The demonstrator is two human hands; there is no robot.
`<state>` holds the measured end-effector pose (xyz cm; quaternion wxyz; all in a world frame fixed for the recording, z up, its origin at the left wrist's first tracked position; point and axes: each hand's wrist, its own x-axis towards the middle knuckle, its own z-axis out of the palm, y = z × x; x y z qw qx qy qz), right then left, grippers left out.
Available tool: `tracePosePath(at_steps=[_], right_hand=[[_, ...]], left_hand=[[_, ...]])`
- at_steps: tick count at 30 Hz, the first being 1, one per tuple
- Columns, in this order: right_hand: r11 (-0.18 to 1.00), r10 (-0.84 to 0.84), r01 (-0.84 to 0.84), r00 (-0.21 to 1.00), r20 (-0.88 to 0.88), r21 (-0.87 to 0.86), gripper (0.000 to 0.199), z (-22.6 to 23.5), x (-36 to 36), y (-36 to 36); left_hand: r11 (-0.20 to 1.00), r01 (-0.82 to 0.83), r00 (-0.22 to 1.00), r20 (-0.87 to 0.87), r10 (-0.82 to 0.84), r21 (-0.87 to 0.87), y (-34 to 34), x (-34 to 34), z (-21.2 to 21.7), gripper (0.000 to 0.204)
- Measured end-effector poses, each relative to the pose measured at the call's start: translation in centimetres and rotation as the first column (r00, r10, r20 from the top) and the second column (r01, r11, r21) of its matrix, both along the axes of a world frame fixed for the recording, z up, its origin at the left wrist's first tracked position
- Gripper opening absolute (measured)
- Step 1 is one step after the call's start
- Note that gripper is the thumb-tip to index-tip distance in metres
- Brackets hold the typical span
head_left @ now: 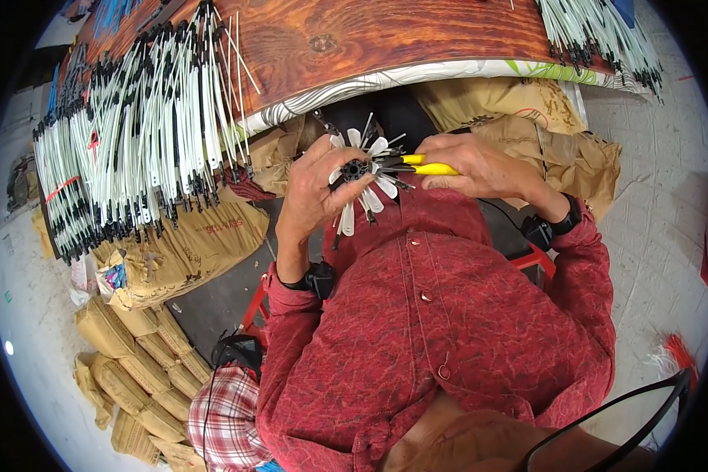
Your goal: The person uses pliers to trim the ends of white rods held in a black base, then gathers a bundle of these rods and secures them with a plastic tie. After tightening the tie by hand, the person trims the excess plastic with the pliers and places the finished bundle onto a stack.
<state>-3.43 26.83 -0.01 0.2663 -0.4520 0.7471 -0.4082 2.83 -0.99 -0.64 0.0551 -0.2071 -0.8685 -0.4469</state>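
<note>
My left hand (pixel 307 189) is closed around a round black hub (pixel 355 168), its thumb lying over the lower side. White flat strips and thin dark rods fan out from this hub on all sides, like a small umbrella frame. My right hand (pixel 480 165) grips a pair of yellow-handled pliers (pixel 436 169). The pliers' dark jaws point left and reach in among the strips on the hub's right side. Whether the jaws are closed on a piece is too small to tell. Both hands are in front of my red patterned shirt, just off the table's near edge.
Thick bundles of white rods with black ends (pixel 157 118) hang over the left of the wooden table (pixel 401 35); another bundle (pixel 602 39) lies at the far right. Brown paper sacks (pixel 189 244) stand underneath. Several wrapped brown packs (pixel 138 370) and a plaid-clothed person (pixel 226 413) are at lower left.
</note>
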Motion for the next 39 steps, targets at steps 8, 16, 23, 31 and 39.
tracePosePath(at_steps=[8, 16, 23, 31, 39], right_hand=[[0.975, -0.07, 0.072, 0.997, 0.016, -0.212, 0.019, -4.7, 0.9, -1.8], [0.876, -0.185, 0.202, 0.979, 0.083, -0.438, 0.013, -9.4, 2.8, -6.3], [0.921, -0.146, 0.15, 0.989, 0.038, -0.361, 0.023, -7.1, 1.5, -3.7], [0.998, -0.009, 0.025, 0.963, 0.268, -0.056, 0.032, -1.8, -0.4, 0.3], [0.985, 0.123, -0.097, -0.21, 0.97, -0.146, 0.037, -5.9, 1.4, 2.0]], left_hand=[[0.998, 0.004, 0.999, 0.044, -0.007, 0.06, -0.3, -0.1, -0.3, 0.038], [0.973, -0.12, 0.99, 0.096, 0.102, 0.2, -1.0, 0.1, -1.2, 0.033], [0.992, -0.002, 0.998, 0.056, -0.005, 0.13, -1.4, -0.2, -1.4, 0.032], [0.987, 0.137, 0.99, -0.027, -0.136, 0.079, -0.3, -1.1, -1.1, 0.034], [0.961, 0.141, 0.983, 0.078, -0.164, 0.237, 0.4, -1.3, -1.5, 0.035]])
